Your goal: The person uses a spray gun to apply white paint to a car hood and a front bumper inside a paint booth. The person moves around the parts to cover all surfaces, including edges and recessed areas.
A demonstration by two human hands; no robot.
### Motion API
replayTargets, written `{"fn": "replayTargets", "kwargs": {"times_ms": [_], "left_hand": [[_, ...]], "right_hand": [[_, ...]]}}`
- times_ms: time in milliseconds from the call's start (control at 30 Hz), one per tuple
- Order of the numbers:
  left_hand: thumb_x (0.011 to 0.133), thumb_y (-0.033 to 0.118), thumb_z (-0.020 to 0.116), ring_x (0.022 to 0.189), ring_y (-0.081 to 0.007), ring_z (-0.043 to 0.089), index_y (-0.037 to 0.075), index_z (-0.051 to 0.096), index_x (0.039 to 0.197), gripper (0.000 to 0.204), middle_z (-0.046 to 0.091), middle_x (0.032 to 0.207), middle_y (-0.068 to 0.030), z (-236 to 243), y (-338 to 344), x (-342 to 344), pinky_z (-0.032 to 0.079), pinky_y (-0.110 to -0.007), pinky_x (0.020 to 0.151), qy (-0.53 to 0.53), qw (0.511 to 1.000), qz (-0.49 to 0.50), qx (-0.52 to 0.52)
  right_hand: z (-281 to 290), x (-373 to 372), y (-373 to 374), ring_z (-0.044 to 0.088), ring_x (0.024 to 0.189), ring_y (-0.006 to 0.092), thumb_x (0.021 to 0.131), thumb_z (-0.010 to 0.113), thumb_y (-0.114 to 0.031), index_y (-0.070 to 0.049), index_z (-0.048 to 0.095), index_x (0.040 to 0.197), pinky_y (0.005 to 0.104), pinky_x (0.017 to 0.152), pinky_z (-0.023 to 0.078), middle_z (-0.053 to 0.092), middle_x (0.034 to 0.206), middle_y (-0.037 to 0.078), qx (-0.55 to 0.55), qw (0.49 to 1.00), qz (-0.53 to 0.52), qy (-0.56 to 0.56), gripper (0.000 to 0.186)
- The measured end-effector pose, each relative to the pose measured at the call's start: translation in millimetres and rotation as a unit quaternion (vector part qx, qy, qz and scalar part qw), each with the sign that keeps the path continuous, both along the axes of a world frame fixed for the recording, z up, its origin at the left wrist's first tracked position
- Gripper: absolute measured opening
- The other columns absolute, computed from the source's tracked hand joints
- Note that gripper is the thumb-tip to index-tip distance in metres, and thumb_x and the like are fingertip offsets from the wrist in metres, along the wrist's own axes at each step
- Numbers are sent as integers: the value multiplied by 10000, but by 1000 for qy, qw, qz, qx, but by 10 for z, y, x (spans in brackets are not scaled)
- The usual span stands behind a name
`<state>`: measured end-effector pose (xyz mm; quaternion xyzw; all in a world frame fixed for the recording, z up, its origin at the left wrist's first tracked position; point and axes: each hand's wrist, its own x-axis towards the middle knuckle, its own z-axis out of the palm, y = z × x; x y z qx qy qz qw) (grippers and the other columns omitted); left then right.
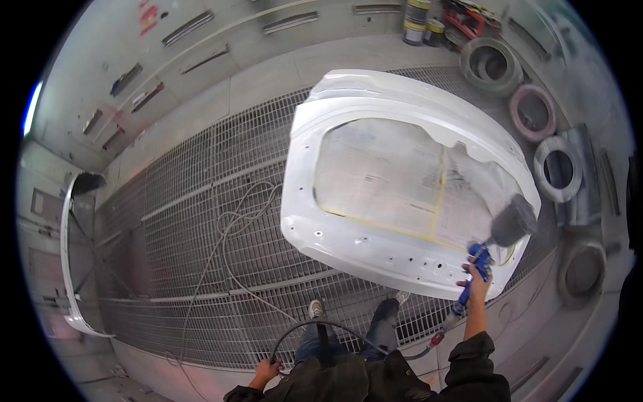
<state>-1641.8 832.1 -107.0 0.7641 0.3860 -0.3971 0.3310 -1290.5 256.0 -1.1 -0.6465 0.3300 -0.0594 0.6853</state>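
Observation:
My right hand [478,283] is wrapped round the grip of a blue spray gun [479,257], with a dark grey cup [514,221] on it, blurred. The gun is over the right near corner of a white car tailgate [348,249]. Paper [382,177] edged with yellow tape covers the tailgate's window opening. A red fitting [437,339] joins the gun's lower end to an air hose [335,325]. Low at the left, my left hand [269,370] is closed on the dark hose, which arches in front of my legs.
Thin hose [236,221] lies looped on the floor grating [181,174]. A white curved bumper-like part [67,254] stands at the left wall. Several tyre-like rings [581,271] line the right side. Cans [416,20] and a red rack [469,23] stand at the far right.

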Motion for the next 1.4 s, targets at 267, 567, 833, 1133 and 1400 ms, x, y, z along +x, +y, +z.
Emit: {"fn": "replayTargets", "kwargs": {"times_ms": [267,567,833,1133,1400], "left_hand": [[905,294,604,593,-172,680,-17,669,808,331,677,629,-88,310,580,-293,515,-303,557,-124,962,239,-34],[898,369,597,587,-166,666,31,672,817,355,678,636,-75,385,510,-475,514,-316,603,-89,977,184,-63],[920,308,586,546,-171,659,-18,647,761,367,660,595,-99,-38,912,-1232,496,-309,526,-95,939,323,-75],[975,299,510,630,-259,697,-14,535,821,349,608,618,-103,-421,1485,-2178,477,-311,403,-37,873,486,-37],[949,290,548,664,-218,596,-17,536,913,310,553,695,-78,-995,1563,-2630,558,-361,568,-99,838,531,-69]], "right_hand": [[477,1246,2697,634,840,179,839,599,-83,6,621,1093,343,429,540,662,1025,98,-50,947,317,2,270],[600,2357,4472,626,673,203,822,593,-138,-28,487,1325,340,516,531,624,815,131,-311,869,375,-84,526],[-7,1555,4834,653,814,304,769,618,-113,-72,498,1337,382,775,494,664,920,201,-297,842,450,-14,582],[-147,366,5316,516,465,127,818,669,-163,-11,604,904,263,375,434,587,692,56,78,916,380,100,187],[-215,150,4106,501,505,107,801,688,-134,-25,542,895,237,370,396,552,659,48,93,973,200,73,205]]}}
